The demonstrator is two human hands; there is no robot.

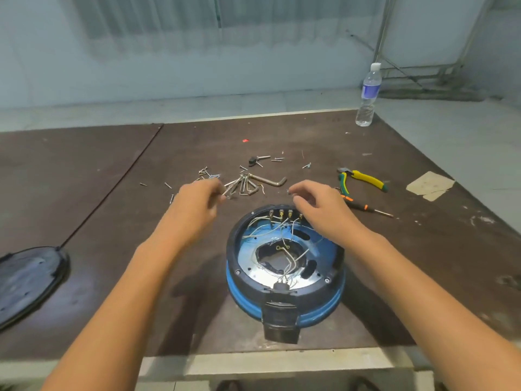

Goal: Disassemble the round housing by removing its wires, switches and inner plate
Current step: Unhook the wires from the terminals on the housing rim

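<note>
A round housing (318, 306) sits open near the front edge of a brown surface (112, 221). Its wires (262, 235), switches (282, 214) and inner plate (248, 261) are all still inside, so only the removed cover (28, 280) and loose screws (208, 173) suggest progress. Above it, the left hand (194, 207) pinches a hex key set (248, 184); the right hand (318, 213) hovers with curled fingers, its grip unclear.
</note>
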